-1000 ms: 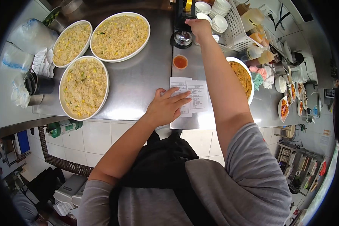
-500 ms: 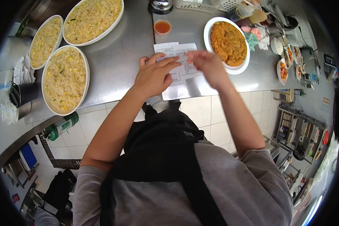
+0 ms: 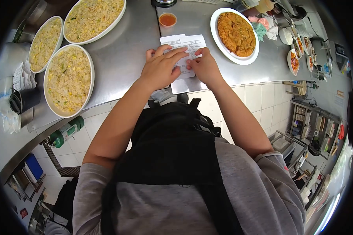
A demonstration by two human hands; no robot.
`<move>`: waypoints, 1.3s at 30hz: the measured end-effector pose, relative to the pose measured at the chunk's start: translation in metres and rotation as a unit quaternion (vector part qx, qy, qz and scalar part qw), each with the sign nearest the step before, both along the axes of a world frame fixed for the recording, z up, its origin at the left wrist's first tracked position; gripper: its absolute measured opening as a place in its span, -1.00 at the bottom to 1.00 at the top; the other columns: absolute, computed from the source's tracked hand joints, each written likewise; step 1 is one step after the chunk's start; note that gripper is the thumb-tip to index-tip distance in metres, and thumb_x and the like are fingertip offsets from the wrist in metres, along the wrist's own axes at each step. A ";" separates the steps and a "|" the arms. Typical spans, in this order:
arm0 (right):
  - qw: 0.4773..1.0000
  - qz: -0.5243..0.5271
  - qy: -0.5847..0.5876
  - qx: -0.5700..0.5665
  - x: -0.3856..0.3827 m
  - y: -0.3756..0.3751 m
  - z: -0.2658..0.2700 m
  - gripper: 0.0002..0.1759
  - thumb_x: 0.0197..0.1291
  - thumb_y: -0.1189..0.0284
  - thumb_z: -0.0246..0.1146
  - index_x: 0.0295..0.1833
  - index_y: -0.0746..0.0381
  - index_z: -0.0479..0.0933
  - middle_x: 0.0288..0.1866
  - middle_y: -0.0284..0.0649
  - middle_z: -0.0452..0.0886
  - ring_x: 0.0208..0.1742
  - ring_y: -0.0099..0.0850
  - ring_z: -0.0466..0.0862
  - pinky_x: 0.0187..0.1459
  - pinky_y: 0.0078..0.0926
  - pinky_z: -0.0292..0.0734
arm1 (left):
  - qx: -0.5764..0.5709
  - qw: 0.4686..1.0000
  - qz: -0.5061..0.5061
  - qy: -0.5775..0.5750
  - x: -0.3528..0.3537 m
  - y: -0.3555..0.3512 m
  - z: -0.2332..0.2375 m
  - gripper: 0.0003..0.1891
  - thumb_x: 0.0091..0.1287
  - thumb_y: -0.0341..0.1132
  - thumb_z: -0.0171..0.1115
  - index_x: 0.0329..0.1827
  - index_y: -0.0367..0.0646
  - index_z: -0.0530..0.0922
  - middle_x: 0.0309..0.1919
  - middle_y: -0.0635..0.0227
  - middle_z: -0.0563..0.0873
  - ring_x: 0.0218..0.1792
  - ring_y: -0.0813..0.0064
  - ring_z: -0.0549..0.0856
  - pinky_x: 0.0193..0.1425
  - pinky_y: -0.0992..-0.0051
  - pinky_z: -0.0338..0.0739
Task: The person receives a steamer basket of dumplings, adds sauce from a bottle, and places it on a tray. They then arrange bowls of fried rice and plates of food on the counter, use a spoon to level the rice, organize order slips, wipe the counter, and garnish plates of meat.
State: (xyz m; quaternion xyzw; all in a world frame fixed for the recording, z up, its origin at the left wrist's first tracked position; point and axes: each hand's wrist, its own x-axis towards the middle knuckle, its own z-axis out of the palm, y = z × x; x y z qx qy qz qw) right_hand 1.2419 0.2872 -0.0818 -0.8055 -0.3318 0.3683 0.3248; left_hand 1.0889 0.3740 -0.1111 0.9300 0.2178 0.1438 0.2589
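Two overlapping printed paper slips (image 3: 194,41) lie on the steel counter in front of me. My left hand (image 3: 161,67) rests over the left slip with its fingers spread, covering much of it. On the right slip, my right hand (image 3: 206,68) touches the paper, thumb and forefinger apart and the other fingers curled. Just beyond the slips stands a small tub of orange-red sauce (image 3: 168,19). To the right of my right hand is a white oval plate (image 3: 214,29) bearing a browned, omelette-like food (image 3: 236,34).
Three oval dishes of fried rice (image 3: 68,80) stand at the left, one near the counter's front edge. Crumpled cloths (image 3: 259,30) and several small bowls of food (image 3: 293,62) sit at the right. A green cylinder (image 3: 66,132) is below the counter.
My right hand has come down and closer to my left hand, onto the right slip. My left hand stays over the slips. The view has shifted slightly.
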 end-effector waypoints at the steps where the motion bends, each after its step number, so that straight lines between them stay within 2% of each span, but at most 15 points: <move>1: 1.000 -0.005 -0.001 -0.019 0.000 0.002 0.002 -0.60 0.22 0.48 0.30 0.01 0.39 0.26 -0.41 -0.09 0.68 -0.35 -0.40 0.72 -0.31 -0.49 0.56 | -0.009 1.000 0.002 -0.001 0.000 0.000 0.000 -0.45 0.16 -0.34 0.25 0.28 0.25 0.50 0.34 0.69 0.50 0.32 0.37 0.37 0.28 0.25 0.13; 6: 0.998 -0.008 -0.044 -0.049 0.008 0.016 -0.004 -0.54 0.16 0.45 0.36 -0.02 0.51 0.32 -0.37 -0.05 0.68 -0.38 -0.40 0.72 -0.37 -0.48 0.58 | 0.000 1.000 -0.005 0.011 -0.001 -0.001 0.000 -0.45 0.18 -0.34 0.23 0.29 0.26 0.48 0.36 0.68 0.48 0.33 0.36 0.36 0.30 0.25 0.11; 9: 0.945 0.187 -0.124 -0.239 0.021 0.026 0.016 -0.62 -0.05 0.27 0.51 -0.36 0.41 0.63 -0.43 -0.16 0.72 -0.30 -0.25 0.74 -0.21 -0.30 0.62 | 0.015 1.000 -0.010 0.013 -0.001 -0.001 0.000 -0.45 0.19 -0.33 0.23 0.30 0.28 0.47 0.38 0.67 0.46 0.33 0.36 0.36 0.31 0.25 0.12; 12: 0.887 0.264 -0.192 -0.326 0.022 -0.007 0.030 -0.61 -0.08 0.28 0.53 -0.28 0.36 0.62 -0.46 -0.11 0.70 -0.36 -0.22 0.73 -0.23 -0.32 0.62 | 0.005 1.000 -0.011 0.008 -0.001 0.000 0.000 -0.46 0.21 -0.33 0.21 0.30 0.30 0.49 0.40 0.65 0.45 0.33 0.34 0.35 0.31 0.24 0.12; 14: 0.869 0.280 -0.366 -0.178 0.029 -0.059 0.016 -0.56 -0.09 0.27 0.54 -0.18 0.31 0.58 -0.47 -0.08 0.66 -0.45 -0.26 0.70 -0.33 -0.36 0.60 | -0.001 1.000 -0.008 -0.004 -0.003 0.000 0.002 -0.47 0.22 -0.33 0.21 0.29 0.31 0.50 0.40 0.65 0.44 0.34 0.32 0.35 0.31 0.23 0.12; 16: 0.929 0.223 -0.089 -0.280 0.035 -0.066 0.054 -0.49 -0.07 0.23 0.54 -0.11 0.30 0.51 -0.44 -0.10 0.62 -0.48 -0.37 0.66 -0.41 -0.41 0.55 | 0.021 0.999 -0.036 0.025 -0.004 0.001 0.006 -0.50 0.24 -0.33 0.18 0.27 0.32 0.54 0.41 0.64 0.43 0.33 0.30 0.35 0.31 0.20 0.12; 17: 0.945 0.175 -0.024 -0.276 0.044 -0.076 0.054 -0.56 0.15 0.18 0.40 -0.08 0.31 0.51 -0.42 -0.16 0.61 -0.46 -0.45 0.64 -0.44 -0.45 0.51 | 0.002 0.999 -0.036 0.035 -0.003 0.001 0.009 -0.54 0.27 -0.33 0.16 0.24 0.31 0.58 0.42 0.62 0.42 0.35 0.28 0.34 0.32 0.15 0.10; 18: 0.946 0.174 -0.033 -0.273 0.061 -0.089 0.045 -0.56 0.15 0.18 0.40 -0.08 0.31 0.51 -0.42 -0.16 0.61 -0.46 -0.45 0.64 -0.44 -0.45 0.51 | 0.008 0.999 -0.035 0.027 -0.003 0.002 0.009 -0.54 0.27 -0.33 0.16 0.24 0.31 0.58 0.42 0.62 0.42 0.35 0.28 0.34 0.32 0.15 0.10; 20: 0.981 -0.172 0.085 -0.006 0.099 -0.114 0.020 -0.61 0.42 0.18 0.13 0.03 0.34 0.47 -0.32 -0.19 0.63 -0.40 -0.46 0.66 -0.42 -0.49 0.53 | 0.015 0.999 -0.035 0.031 -0.001 -0.001 0.009 -0.55 0.29 -0.31 0.17 0.25 0.31 0.57 0.43 0.62 0.42 0.38 0.26 0.33 0.33 0.14 0.09; 22: 0.935 -0.325 0.120 0.073 0.128 -0.112 0.013 -0.57 0.53 0.23 -0.10 0.21 0.39 0.33 -0.17 -0.13 0.62 -0.33 -0.40 0.66 -0.32 -0.46 0.62 | 0.010 0.999 -0.032 0.029 0.002 -0.007 0.012 -0.55 0.30 -0.28 0.17 0.27 0.30 0.56 0.44 0.59 0.40 0.43 0.24 0.29 0.39 0.06 0.06; 26: 0.906 -0.313 0.255 0.124 0.181 -0.096 -0.009 -0.49 0.48 0.38 0.01 0.37 0.43 0.09 -0.06 -0.03 0.57 -0.21 -0.32 0.67 -0.14 -0.34 0.71 | 0.057 0.998 -0.004 0.025 0.008 -0.014 0.005 -0.54 0.33 -0.20 0.18 0.32 0.31 0.51 0.46 0.55 0.36 0.52 0.24 0.19 0.49 -0.09 -0.05; 28: 0.916 -0.315 0.226 0.105 0.185 -0.093 -0.023 -0.53 0.42 0.47 0.08 0.33 0.38 0.11 -0.09 -0.07 0.57 -0.17 -0.32 0.67 -0.14 -0.31 0.72 | 0.081 0.996 0.000 0.025 0.007 -0.017 0.001 -0.56 0.34 -0.14 0.18 0.31 0.34 0.51 0.46 0.56 0.35 0.52 0.25 0.19 0.50 -0.08 -0.05; 30: 0.894 -0.330 0.212 0.216 0.181 -0.088 -0.025 -0.62 0.40 0.52 0.11 0.23 0.31 0.17 -0.09 -0.10 0.55 -0.16 -0.34 0.67 -0.16 -0.34 0.72 | 0.105 0.994 0.013 0.034 0.008 -0.018 0.001 -0.46 0.30 -0.07 0.24 0.38 0.23 0.44 0.45 0.51 0.37 0.50 0.23 0.22 0.51 -0.04 -0.03; 33: 0.867 -0.356 0.195 0.290 0.186 -0.084 -0.041 -0.68 0.38 0.47 0.07 0.16 0.26 0.20 0.01 -0.09 0.52 -0.12 -0.35 0.65 -0.19 -0.36 0.67 | 0.047 0.994 0.091 -0.030 0.010 -0.019 0.003 -0.17 0.11 -0.03 0.43 0.43 -0.08 0.27 0.35 0.25 0.45 0.45 0.17 0.31 0.51 0.03 0.02; 39: 0.869 -0.382 0.054 0.311 0.227 -0.106 -0.063 -0.68 0.34 0.44 0.02 0.15 0.28 0.23 0.03 -0.10 0.50 -0.02 -0.35 0.57 -0.04 -0.38 0.58 | 0.038 0.987 0.154 -0.007 0.013 -0.030 0.000 -0.18 0.02 0.00 0.51 0.35 -0.05 0.35 0.24 0.11 0.51 0.38 0.18 0.37 0.44 0.10 0.08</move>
